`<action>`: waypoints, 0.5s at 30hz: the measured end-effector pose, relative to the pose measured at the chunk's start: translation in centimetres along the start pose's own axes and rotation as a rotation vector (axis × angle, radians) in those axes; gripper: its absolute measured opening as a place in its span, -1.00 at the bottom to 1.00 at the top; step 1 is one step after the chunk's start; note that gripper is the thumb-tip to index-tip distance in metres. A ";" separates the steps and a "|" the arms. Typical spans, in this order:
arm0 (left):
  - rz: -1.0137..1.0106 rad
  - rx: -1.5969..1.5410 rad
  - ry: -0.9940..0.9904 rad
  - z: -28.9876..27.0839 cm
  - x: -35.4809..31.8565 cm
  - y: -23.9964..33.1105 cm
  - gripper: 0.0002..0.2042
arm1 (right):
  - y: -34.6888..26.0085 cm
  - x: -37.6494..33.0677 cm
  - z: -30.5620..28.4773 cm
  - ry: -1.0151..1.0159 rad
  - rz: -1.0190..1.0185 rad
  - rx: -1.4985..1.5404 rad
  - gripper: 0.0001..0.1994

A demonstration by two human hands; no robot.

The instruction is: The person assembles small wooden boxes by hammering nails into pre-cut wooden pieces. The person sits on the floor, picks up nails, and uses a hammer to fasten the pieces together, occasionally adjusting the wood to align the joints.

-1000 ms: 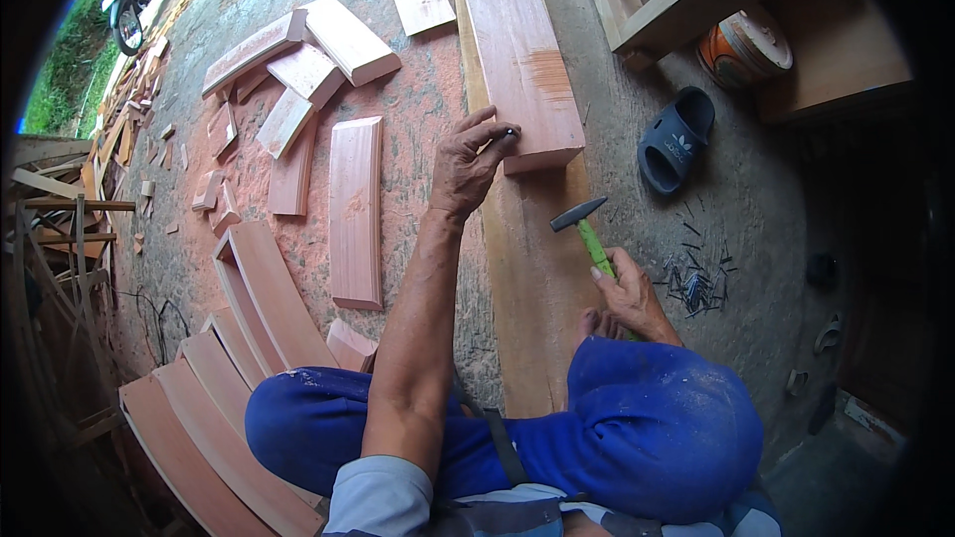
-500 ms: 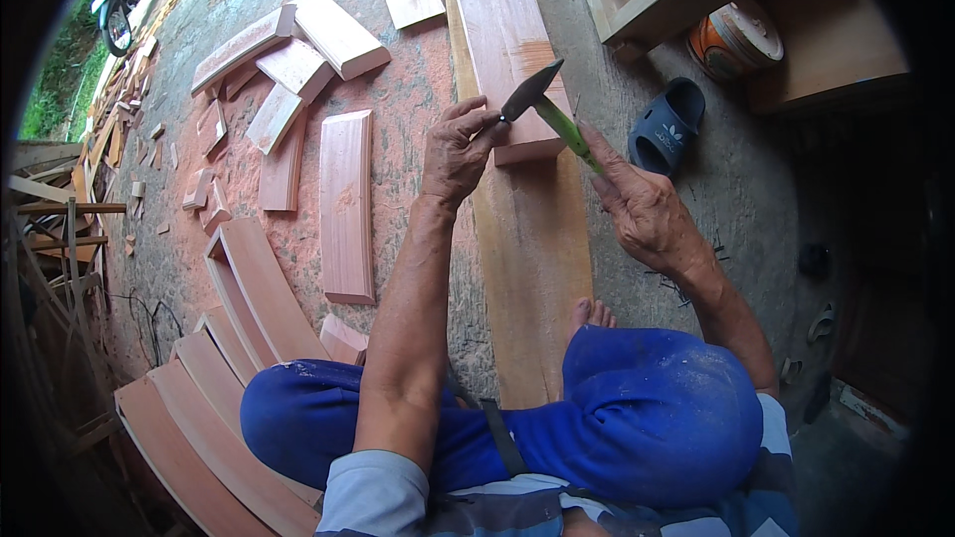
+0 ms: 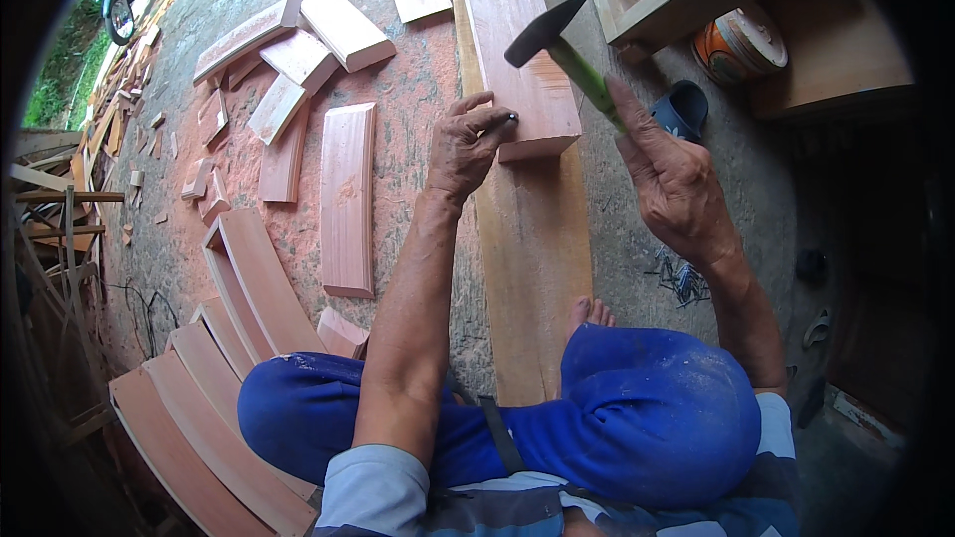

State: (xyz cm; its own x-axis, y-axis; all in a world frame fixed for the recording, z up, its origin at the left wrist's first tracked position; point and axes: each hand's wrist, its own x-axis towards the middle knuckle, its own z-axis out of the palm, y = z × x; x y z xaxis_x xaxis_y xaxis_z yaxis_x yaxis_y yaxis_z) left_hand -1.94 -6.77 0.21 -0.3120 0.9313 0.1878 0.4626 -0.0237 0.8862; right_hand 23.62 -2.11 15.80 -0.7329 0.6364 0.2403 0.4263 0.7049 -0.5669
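Block (image 3: pixel 500 5) on plank (image 3: pixel 537 259); nails (image 3: pixel 682 282) & sandal (image 3: pixel 682 111) to R, cut pcs (image 3: pixel 348 199) L.

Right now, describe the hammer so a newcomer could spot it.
Find the long plank up the middle. Right of it, the right hand grips the hammer. Its green handle and dark head set it apart from the wood block.

1 hammer (image 3: pixel 580 73), 1 bucket (image 3: pixel 748 46)

Matt metal hammerhead (image 3: pixel 545 30), wooden workpiece (image 3: pixel 501 12)
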 end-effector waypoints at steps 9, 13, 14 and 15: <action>-0.046 -0.279 0.036 0.3 0.2 -1.2 -0.76 | 1.1 -1.3 2.1 -0.106 0.099 0.007 -0.41; -0.384 -0.599 0.139 0.5 2.8 -1.1 -0.49 | 0.0 -2.1 2.2 -0.043 0.088 0.131 -0.41; -0.478 -0.541 0.045 0.7 3.5 -1.1 -0.45 | 0.8 -2.2 2.6 -0.003 0.005 0.096 -0.41; -0.573 -0.488 -0.057 1.4 4.1 -1.5 -0.40 | 1.6 -2.2 2.7 0.034 -0.070 0.052 -0.42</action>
State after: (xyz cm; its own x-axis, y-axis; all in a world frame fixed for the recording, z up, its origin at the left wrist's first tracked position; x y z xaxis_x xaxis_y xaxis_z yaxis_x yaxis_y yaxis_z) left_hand -2.70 -2.44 -0.94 -0.3435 0.8635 -0.3694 -0.1835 0.3240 0.9281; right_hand 24.49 -3.28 12.21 -0.7413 0.5968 0.3071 0.3453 0.7315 -0.5880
